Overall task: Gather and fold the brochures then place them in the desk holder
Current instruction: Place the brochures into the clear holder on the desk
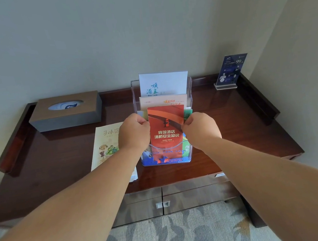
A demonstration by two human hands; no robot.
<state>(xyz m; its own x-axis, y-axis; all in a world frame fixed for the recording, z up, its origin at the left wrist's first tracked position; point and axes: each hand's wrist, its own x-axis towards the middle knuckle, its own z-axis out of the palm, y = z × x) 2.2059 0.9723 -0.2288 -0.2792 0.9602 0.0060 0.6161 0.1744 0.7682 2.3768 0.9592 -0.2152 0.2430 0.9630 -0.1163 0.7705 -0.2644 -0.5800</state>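
Note:
A clear acrylic desk holder [189, 89] stands mid-desk with tiers. A white brochure [163, 83] fills its back tier and a cream one [163, 101] the middle. A folded red brochure [167, 131] stands upright in the front pocket, its lower end behind the clear front wall. My left hand [134, 132] pinches the red brochure's left edge and my right hand [199, 128] pinches its right edge. Other coloured leaflets show behind it in the same pocket. A cream brochure [106, 144] lies flat on the desk to the left, partly under my left forearm.
A grey tissue box [65, 112] sits at the back left of the dark wooden desk [244, 130]. A small blue sign in an acrylic stand [229, 71] is at the back right. Raised rails line both desk sides. Drawers and patterned carpet lie below.

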